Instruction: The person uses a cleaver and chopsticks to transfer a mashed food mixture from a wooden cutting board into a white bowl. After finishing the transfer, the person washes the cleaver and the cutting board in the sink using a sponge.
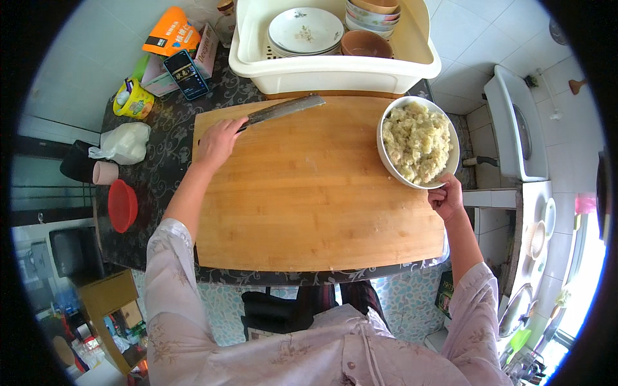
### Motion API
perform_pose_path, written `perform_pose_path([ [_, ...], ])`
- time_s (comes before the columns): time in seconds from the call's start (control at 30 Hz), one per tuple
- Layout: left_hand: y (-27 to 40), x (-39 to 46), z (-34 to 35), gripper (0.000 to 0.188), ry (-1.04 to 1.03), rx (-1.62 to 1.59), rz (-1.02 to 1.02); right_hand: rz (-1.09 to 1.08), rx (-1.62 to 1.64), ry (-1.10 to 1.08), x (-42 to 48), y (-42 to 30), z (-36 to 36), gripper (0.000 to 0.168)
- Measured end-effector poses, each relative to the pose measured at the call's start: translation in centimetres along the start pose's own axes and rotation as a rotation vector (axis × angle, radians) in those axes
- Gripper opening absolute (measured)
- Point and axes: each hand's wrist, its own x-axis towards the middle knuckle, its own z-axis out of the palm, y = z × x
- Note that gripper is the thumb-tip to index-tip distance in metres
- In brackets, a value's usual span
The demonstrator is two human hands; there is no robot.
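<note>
A large wooden cutting board (309,193) lies on the dark patterned table. At its upper left, my left hand (221,144) holds a kitchen knife (285,110) by the handle; the broad blade points right, over the board's far edge. My right hand (446,195) grips the near rim of a white bowl (384,157) at the board's upper right. The bowl is heaped with a pale, chopped or mashed food mixture (416,140). Small crumbs lie on the board near the bowl.
Behind the board stands a cream dish rack (333,77) with plates (306,30) and bowls (367,44). On the left are a smartphone (186,75), a yellow tub (136,102), a tied plastic bag (125,144), a pink cup (105,172) and a red bowl (122,206).
</note>
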Motion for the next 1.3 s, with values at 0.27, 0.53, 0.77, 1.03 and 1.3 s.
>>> perform_pose_path([
  [0.27, 1.7, 2.3, 0.2, 0.025, -0.086, -0.153, 0.109, -0.129, 0.062, 0.116, -0.1, 2.0, 0.3, 0.009],
  [0.53, 7.6, -1.3, -0.3, 0.027, -0.343, -0.439, 0.013, -0.191, 0.211, 0.224, -3.3, 3.8, -1.9, 0.012],
  [0.77, 5.4, 3.9, 2.1, 0.027, -0.377, -0.614, -0.272, -0.326, 0.276, 0.406, -8.9, 5.1, -6.6, 0.009],
  [1.03, 8.9, 11.4, 5.7, 0.027, -0.316, -0.363, 0.076, -0.419, 0.369, 0.479, -15.5, 8.0, -8.8, 0.02],
  [1.3, 13.3, 9.0, 6.6, 0.034, -0.641, -0.474, 0.173, -0.426, 0.437, 0.537, -20.2, 10.5, -11.1, 0.027],
])
